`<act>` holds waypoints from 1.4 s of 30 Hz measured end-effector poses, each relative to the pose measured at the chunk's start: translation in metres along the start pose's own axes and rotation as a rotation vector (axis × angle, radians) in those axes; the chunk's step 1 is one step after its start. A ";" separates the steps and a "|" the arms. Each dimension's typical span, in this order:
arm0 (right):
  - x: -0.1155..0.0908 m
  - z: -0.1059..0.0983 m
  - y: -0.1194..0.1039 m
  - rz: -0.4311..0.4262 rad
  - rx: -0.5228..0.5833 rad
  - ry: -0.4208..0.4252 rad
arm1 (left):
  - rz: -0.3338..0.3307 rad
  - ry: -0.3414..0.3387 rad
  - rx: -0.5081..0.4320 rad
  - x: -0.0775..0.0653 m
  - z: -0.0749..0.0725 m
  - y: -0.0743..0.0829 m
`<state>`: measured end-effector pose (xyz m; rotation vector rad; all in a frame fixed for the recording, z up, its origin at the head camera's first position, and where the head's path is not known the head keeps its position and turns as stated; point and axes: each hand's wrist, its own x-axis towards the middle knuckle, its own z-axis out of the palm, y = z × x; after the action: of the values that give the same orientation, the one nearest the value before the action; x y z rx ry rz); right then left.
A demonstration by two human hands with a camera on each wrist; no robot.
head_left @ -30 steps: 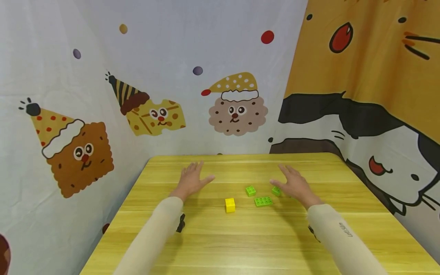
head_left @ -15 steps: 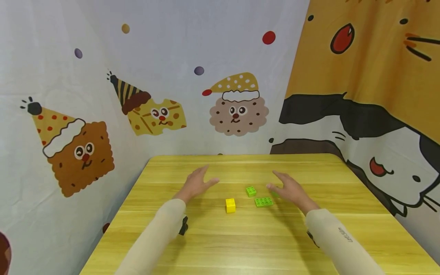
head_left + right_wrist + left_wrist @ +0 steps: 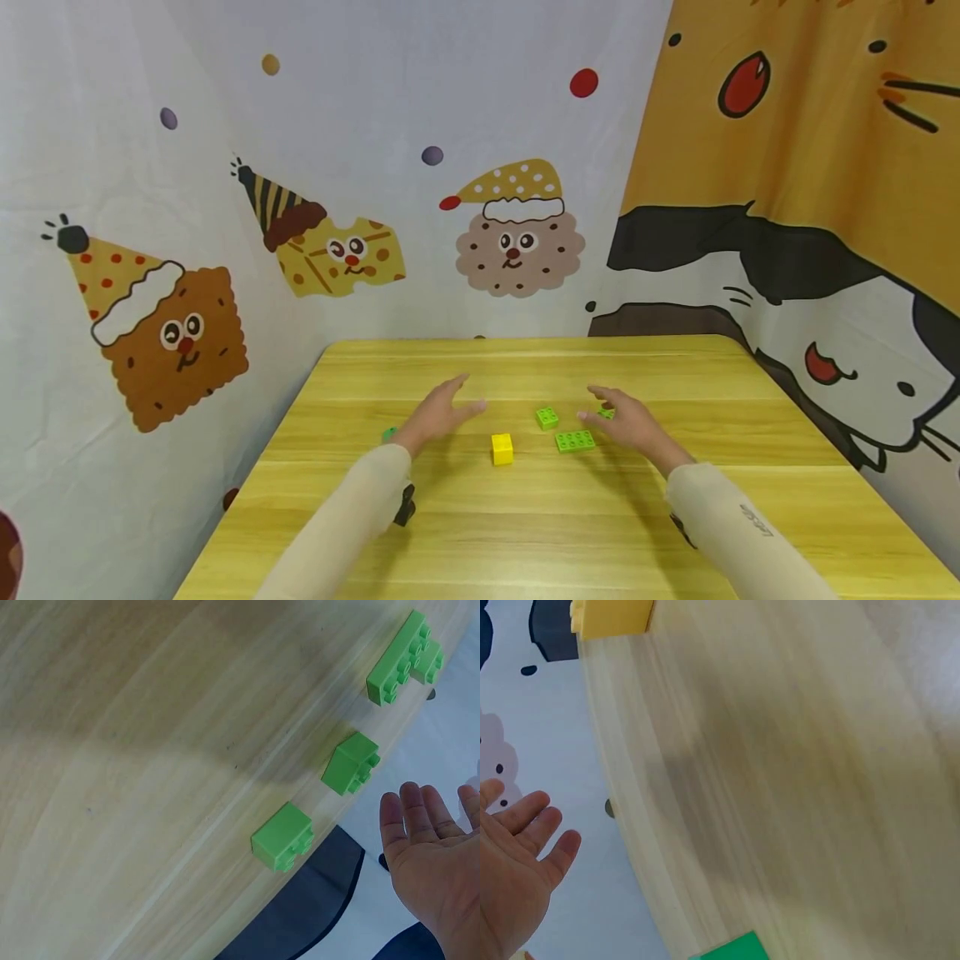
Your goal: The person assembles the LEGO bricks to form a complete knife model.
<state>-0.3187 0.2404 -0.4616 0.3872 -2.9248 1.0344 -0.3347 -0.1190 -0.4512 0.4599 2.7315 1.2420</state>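
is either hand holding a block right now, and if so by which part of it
Nothing is held: the left hand and right hand are both empty above the wood-grain tabletop.

Three bricks (image 3: 547, 417) on table (image 3: 480, 533), between the hands (image 3: 630, 423); cloth (image 3: 375, 83) behind table

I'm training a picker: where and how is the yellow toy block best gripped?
Probably pinch the yellow toy block by its left and right sides, from above with the left hand: it is boxy, rests on the wood-grain table, touches no other block and lies nearer that hand.
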 end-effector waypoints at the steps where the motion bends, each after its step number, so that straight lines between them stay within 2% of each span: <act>1: 0.000 0.001 0.000 0.005 0.009 -0.002 | -0.001 -0.004 -0.007 -0.001 0.002 0.000; 9: -0.006 0.005 -0.003 0.021 0.058 -0.031 | -0.004 -0.036 -0.039 -0.006 0.015 0.001; 16: -0.011 0.009 0.004 0.057 0.134 -0.057 | 0.009 -0.042 -0.078 -0.009 0.024 -0.001; 22: -0.015 0.013 0.009 0.084 0.190 -0.079 | -0.034 -0.049 -0.138 -0.012 0.032 -0.005; 26: -0.017 0.017 0.013 0.103 0.219 -0.080 | -0.028 -0.053 -0.175 -0.014 0.038 -0.009; 34: -0.020 0.023 0.020 0.114 0.216 -0.078 | -0.020 -0.086 -0.250 -0.021 0.048 -0.014; 42: -0.020 0.030 0.023 0.120 0.227 -0.062 | -0.019 -0.082 -0.271 -0.025 0.057 -0.014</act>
<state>-0.3026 0.2436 -0.5006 0.2546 -2.9232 1.4026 -0.3013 -0.0950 -0.5002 0.4429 2.4447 1.5226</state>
